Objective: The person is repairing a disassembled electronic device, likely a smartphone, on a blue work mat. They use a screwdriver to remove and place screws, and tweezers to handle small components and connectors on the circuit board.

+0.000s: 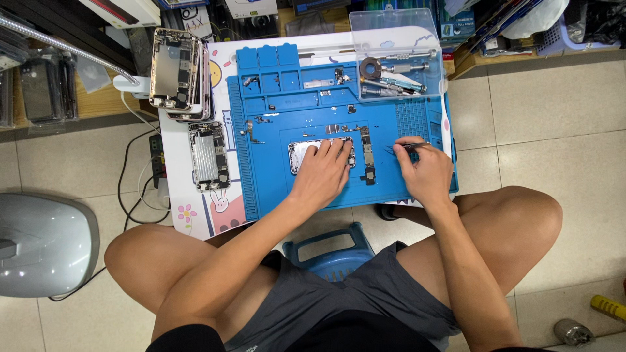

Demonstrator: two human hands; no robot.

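Left hand [324, 171] covers silver phone housing [301, 154] — gutted, flat on blue mat [274, 189].

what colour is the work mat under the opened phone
Blue. The work mat shows best in the head view, with the left hand resting on the opened phone.

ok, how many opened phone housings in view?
3 clear: one under the left hand on the blue mat, one left of it, one topping a stack; more may hide beneath.

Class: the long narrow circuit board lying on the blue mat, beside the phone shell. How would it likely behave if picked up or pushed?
The circuit board looks thin and flat, so probably light and stiff. It should slide, not roll, on the blue mat. Its exposed parts suggest fragility.
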